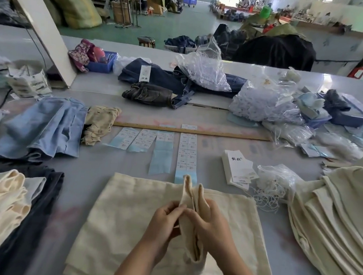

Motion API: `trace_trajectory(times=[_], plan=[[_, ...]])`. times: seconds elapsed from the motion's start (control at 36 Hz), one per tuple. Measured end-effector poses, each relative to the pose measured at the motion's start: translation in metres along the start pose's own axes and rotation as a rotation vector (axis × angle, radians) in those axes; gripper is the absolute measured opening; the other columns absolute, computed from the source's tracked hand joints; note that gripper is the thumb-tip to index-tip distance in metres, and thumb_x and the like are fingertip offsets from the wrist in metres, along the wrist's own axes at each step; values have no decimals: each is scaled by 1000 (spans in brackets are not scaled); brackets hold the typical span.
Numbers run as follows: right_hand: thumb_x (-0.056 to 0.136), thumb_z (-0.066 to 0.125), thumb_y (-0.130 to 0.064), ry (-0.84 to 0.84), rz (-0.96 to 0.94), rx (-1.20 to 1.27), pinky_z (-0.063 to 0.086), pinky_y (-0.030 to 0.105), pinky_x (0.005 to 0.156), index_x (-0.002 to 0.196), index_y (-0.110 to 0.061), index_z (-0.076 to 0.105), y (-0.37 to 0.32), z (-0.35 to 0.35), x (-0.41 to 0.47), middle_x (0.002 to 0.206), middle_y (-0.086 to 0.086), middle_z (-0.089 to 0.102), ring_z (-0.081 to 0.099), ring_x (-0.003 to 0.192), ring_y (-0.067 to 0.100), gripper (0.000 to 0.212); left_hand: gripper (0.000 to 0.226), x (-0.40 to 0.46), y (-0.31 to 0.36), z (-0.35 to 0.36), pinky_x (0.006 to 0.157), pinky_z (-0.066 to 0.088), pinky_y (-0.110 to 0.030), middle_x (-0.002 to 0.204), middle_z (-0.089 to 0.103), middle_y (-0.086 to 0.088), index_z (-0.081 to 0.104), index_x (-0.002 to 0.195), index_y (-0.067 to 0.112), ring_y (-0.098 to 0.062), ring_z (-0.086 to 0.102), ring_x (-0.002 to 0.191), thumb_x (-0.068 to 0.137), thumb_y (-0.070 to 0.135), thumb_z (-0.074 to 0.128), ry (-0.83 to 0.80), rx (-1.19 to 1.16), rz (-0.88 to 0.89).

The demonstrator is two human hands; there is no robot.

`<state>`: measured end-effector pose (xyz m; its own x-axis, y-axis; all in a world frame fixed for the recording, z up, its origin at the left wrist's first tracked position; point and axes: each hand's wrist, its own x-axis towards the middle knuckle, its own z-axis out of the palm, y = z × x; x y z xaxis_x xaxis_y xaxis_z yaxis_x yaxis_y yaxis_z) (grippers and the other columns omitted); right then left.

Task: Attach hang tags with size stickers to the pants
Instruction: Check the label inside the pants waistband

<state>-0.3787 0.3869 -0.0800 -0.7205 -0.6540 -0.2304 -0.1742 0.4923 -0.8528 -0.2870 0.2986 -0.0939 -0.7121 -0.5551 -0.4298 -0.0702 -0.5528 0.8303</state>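
1. Both hands, left hand (165, 221) and right hand (210, 222), pinched a raised fold of the cream pants (129, 215), fingers curled round it.
2. Those pants lay flat on the table (102, 160).
3. Beyond lay sticker strips (187, 152); hang tags (237, 168) sat right.

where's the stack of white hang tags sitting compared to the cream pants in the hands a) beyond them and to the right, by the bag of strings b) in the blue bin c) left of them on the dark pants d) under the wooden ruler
a: the stack of white hang tags lies on the table beyond and right of the cream pants that the left hand and right hand both grip, next to the bag of strings.
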Motion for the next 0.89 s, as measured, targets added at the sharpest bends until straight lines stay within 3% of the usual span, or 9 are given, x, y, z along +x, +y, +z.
trace_trajectory(times=[0.11,0.25,0.36,0.42,0.56,0.61,0.69,0.78,0.89], plan=[[84,64,-46,39,-17,-4,45,13,56,91,-28,59,-3,-2,4,78,-9,67,60,70,-6,20,23,-3,4,5,57,52,-25,85,71,-12,72,94,7,-16,68,71,96,20,54,-33,-77,3],[98,46,-19,36,27,350,51,49,78,88,-6,67,-2,-10,3,87,20,70,67,85,31,27,26,-3,4,5,65,56,-31,100,72,-17,73,97,11,-25,71,86,98,13,47,8,-186,13],[97,46,-16,-13,101,655,52,48,84,96,-4,71,-3,-17,-1,94,21,72,68,92,38,27,25,-1,7,4,83,53,-41,107,69,-22,65,109,6,-32,65,94,97,5,43,78,-250,33],[97,47,-17,-7,111,710,52,46,84,97,-3,71,-5,-18,-3,94,22,71,69,90,36,28,25,-2,11,5,82,50,-40,105,68,-23,65,108,6,-33,63,93,96,3,43,115,-252,31],[86,57,-15,-54,-7,426,54,30,65,91,-16,73,-13,-12,-11,81,7,74,69,77,19,16,24,-8,17,11,61,54,-29,97,73,-14,69,106,15,-25,71,83,95,28,53,29,-90,28],[73,49,-16,-132,-88,295,54,23,63,96,-30,72,-17,-12,-16,82,-2,74,69,77,10,36,38,-8,18,11,64,55,-28,96,73,-11,69,106,17,-24,72,85,85,47,62,-5,-18,63],[68,40,-19,-190,-183,99,55,27,74,127,-40,56,-20,-8,-19,92,-7,73,67,82,6,65,59,-7,20,10,73,56,-32,97,74,-7,68,106,18,-22,72,90,64,58,74,19,79,111],[78,44,-12,-138,-216,37,53,30,75,137,-43,44,-21,-5,-19,93,-6,72,65,80,7,66,49,-6,20,9,73,56,-30,97,74,-7,70,101,16,-22,71,91,67,50,75,28,96,137],[82,49,1,-71,-183,142,53,23,67,118,-40,62,-22,-11,-17,87,-6,72,67,79,7,56,17,-9,19,5,67,55,-26,98,73,-15,74,95,13,-26,71,88,91,23,60,-20,-4,118]])
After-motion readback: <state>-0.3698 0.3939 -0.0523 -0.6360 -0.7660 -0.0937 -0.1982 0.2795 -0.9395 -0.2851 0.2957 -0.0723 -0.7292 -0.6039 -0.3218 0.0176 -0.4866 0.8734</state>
